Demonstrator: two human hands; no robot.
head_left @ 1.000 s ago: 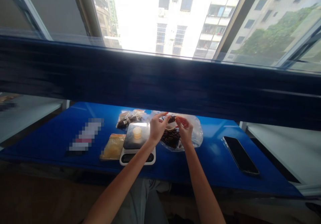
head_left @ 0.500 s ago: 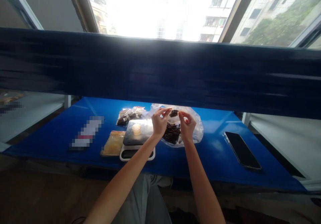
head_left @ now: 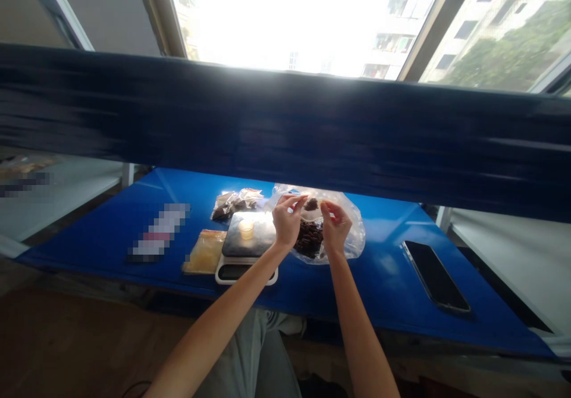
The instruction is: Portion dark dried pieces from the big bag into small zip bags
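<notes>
Left hand [head_left: 288, 219]: thumb and fingers pinched narrow, the tips at the left edge of a dark clump.
Right hand [head_left: 335, 224]: fingertips drawn close together just beside the clump's right edge; I cannot tell whether they grip it.
Clump [head_left: 311, 204]: held up between the two sets of fingertips; too small to tell whether film wraps it.
Big bag [head_left: 355, 237]: clear plastic, lying under and behind the hands.
Dark pieces [head_left: 310, 242]: heaped in the big bag, below the clump, partly covered by the hands.
Scale [head_left: 232, 249]: just left of the big bag, its front partly crossed by the left forearm.
Cup [head_left: 246, 229]: small and upright on the scale's plate.
Yellow bag [head_left: 204, 254]: flat, beside the scale's left side.
Small bags [head_left: 235, 203]: clear, with dark contents, behind the scale.
Phone [head_left: 436, 276]: screen up, well apart to the right.
Table [head_left: 379, 309]: blue, under everything.
</notes>
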